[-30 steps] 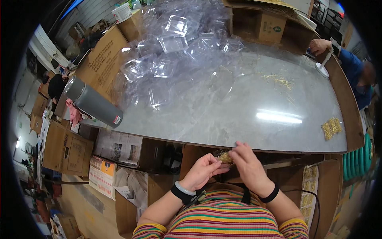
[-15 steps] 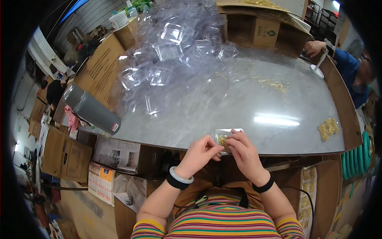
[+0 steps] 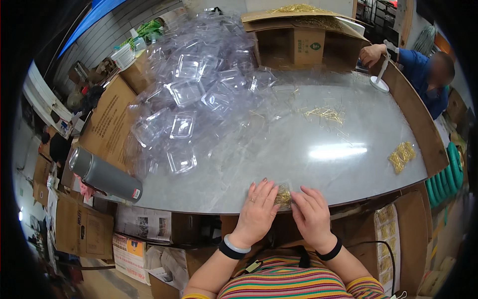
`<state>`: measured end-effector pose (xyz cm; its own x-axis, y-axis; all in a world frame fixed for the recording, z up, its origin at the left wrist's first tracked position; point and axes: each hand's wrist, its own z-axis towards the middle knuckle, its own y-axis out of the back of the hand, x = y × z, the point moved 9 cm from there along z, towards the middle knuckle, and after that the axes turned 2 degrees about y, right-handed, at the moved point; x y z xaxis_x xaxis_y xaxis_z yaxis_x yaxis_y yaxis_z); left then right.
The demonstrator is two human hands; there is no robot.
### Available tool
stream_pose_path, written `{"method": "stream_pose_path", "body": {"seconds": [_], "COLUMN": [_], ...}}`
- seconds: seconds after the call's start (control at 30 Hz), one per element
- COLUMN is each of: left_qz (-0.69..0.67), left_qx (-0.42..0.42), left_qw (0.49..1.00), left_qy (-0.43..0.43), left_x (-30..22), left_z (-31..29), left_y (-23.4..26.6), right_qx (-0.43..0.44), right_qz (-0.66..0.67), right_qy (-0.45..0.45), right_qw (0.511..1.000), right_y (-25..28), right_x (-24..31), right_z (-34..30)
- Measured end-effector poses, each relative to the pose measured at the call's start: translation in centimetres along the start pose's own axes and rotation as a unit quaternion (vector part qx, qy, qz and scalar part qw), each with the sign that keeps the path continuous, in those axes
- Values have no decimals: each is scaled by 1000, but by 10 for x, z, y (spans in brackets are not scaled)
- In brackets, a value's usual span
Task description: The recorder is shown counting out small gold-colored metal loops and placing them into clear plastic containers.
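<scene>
My left hand and right hand have straightened out of their pinch since a moment ago. The grey table carries a heap of clear plastic boxes. Both hands rest loose, fingers extended, either side of the gold wire bundle at the table's near edge.

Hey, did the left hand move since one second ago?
Yes, forward: a second ago, the left hand was on the near side of the front edge of the grey table; now it reaches over the table.
</scene>
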<state>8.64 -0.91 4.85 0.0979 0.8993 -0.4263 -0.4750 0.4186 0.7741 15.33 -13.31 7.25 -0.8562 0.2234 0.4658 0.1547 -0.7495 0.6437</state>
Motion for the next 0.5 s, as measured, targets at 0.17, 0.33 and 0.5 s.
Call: {"method": "stream_pose_path", "body": {"seconds": [0.17,0.33,0.5], "left_qz": [12,41,16], "left_qx": [15,13,16], "left_qw": [1000,999,1000], "left_qy": [5,5,18], "left_x": [-3,-4,0], "left_z": [1,2,0], "left_y": [0,1,-1], "right_qx": [30,129,111], "right_qz": [81,89,74], "right_qy": [-96,-106,-61], "right_qw": [992,982,989], "right_y": [-3,-8,-10], "right_x": [-30,-38,-25], "right_z": [11,25,33]}}
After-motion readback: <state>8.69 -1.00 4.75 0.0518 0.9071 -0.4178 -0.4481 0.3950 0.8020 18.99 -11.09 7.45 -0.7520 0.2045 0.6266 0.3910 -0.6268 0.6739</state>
